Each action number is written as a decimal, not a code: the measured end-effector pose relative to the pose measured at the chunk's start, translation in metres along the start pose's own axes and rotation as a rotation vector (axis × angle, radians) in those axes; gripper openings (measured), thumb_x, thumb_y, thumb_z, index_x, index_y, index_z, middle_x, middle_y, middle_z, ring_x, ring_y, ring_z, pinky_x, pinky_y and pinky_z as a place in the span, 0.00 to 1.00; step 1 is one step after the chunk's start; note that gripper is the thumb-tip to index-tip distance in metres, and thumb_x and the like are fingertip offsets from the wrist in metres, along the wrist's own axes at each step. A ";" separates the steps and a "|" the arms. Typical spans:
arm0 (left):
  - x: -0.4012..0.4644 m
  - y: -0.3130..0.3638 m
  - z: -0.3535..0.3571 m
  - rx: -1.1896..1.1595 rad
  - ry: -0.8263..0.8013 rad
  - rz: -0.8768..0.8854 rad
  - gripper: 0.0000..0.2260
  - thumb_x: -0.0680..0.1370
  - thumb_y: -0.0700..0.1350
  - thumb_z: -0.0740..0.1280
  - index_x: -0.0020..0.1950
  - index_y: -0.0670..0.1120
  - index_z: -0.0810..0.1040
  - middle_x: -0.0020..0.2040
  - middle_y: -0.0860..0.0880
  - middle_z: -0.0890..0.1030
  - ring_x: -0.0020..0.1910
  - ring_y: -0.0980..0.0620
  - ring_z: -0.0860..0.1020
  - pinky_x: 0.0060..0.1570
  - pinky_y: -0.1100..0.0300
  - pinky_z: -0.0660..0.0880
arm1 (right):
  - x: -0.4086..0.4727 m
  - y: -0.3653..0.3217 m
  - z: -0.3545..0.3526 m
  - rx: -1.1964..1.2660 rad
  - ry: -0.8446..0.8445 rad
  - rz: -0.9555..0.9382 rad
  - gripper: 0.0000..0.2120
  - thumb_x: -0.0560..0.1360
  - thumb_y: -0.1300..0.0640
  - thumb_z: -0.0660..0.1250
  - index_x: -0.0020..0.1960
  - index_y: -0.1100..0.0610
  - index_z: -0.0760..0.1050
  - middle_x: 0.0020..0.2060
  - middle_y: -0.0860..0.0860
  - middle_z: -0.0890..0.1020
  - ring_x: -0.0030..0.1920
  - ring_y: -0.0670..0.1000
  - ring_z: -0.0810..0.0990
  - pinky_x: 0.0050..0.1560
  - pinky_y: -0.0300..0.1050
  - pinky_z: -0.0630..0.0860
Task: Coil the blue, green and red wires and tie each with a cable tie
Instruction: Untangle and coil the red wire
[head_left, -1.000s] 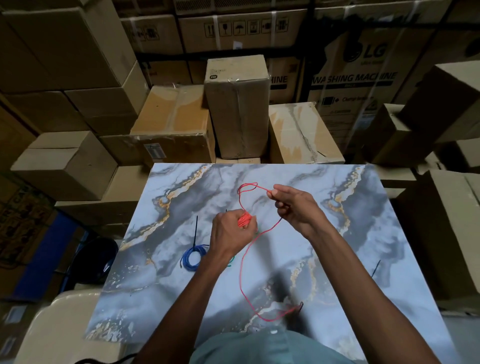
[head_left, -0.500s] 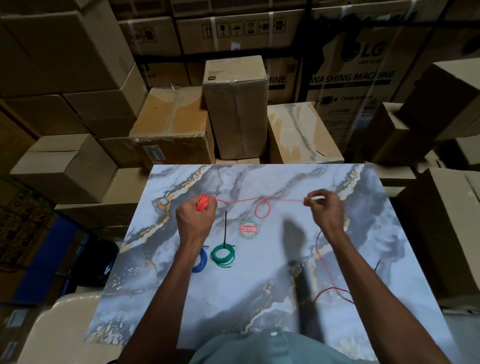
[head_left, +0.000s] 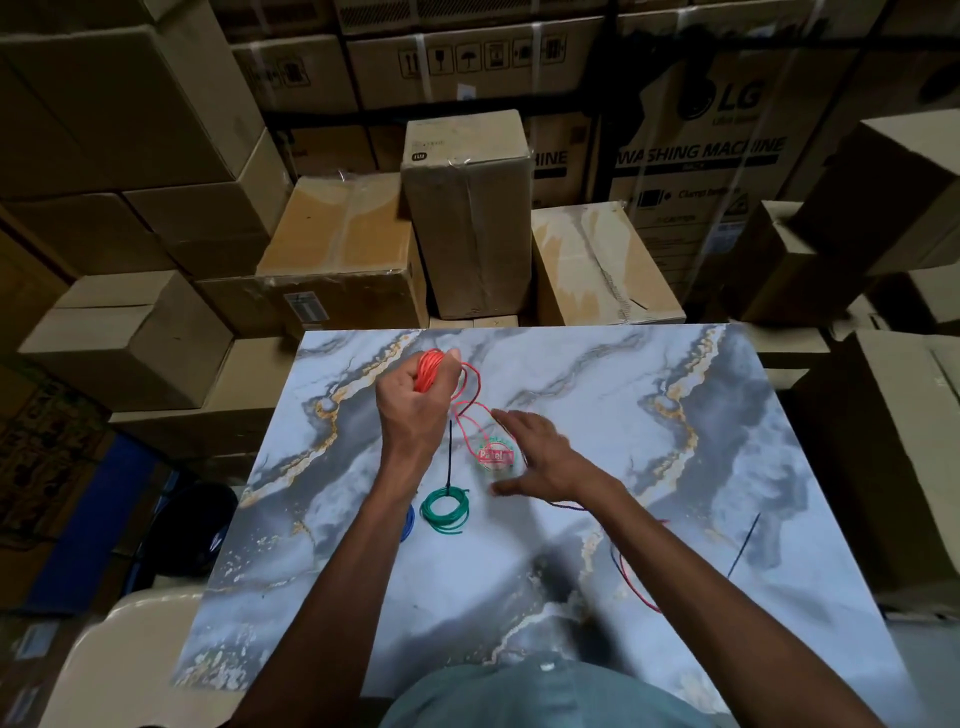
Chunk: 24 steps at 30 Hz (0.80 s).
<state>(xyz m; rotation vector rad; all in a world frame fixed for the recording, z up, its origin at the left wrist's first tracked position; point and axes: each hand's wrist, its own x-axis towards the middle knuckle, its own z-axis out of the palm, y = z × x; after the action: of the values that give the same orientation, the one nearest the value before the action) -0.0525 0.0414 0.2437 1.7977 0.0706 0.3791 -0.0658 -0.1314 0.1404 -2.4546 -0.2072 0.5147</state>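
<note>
While the red wire is only part wound, the step in hand looks like taking the next turn: best to feed the slack evenly, keep each loop the same size as the bundle, and hold light tension so no kink sets in the free loops.

Left to right on the worktop:
- Blue coil, mostly hidden behind the left forearm, near the worktop's left side.
- Left hand, raised over the far part of the worktop, fingers curled tight round a bundle of red turns that stands out at the top of the fist.
- Green coil, lying flat just right of the blue one, its black tie standing up from it.
- Loose red loops hang from the fist down toward a round sticker, between the two hands.
- Right hand, fingers spread and straight, low over the worktop, gripping nothing; the red wire runs under or beside it, contact unclear.
- Red tail, trailing past the right forearm.
- Spare tie, lying loose well to the right.
</note>
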 end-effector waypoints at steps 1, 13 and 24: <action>0.001 0.001 0.000 -0.027 0.005 -0.010 0.19 0.79 0.49 0.70 0.38 0.34 0.76 0.34 0.33 0.74 0.32 0.50 0.72 0.31 0.57 0.72 | 0.001 -0.005 0.000 0.040 0.033 -0.002 0.50 0.70 0.37 0.76 0.83 0.47 0.52 0.80 0.55 0.59 0.81 0.60 0.54 0.78 0.60 0.58; 0.015 0.031 -0.004 -0.787 0.015 -0.488 0.17 0.80 0.43 0.68 0.32 0.47 0.68 0.22 0.54 0.61 0.20 0.57 0.60 0.30 0.65 0.68 | 0.001 -0.048 0.018 0.082 0.764 -0.174 0.50 0.73 0.33 0.67 0.83 0.56 0.50 0.82 0.55 0.56 0.82 0.58 0.52 0.80 0.60 0.54; 0.023 0.029 -0.006 -1.128 0.039 -0.631 0.18 0.80 0.43 0.66 0.32 0.46 0.66 0.20 0.53 0.60 0.17 0.56 0.56 0.26 0.67 0.69 | -0.010 -0.062 0.007 1.010 0.231 -0.078 0.18 0.74 0.53 0.78 0.62 0.53 0.83 0.61 0.43 0.83 0.62 0.38 0.79 0.69 0.43 0.72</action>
<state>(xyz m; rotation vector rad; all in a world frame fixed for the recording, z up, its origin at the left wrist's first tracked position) -0.0375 0.0450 0.2780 0.5918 0.3630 -0.0356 -0.0794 -0.0811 0.1757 -1.4881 0.0557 0.2040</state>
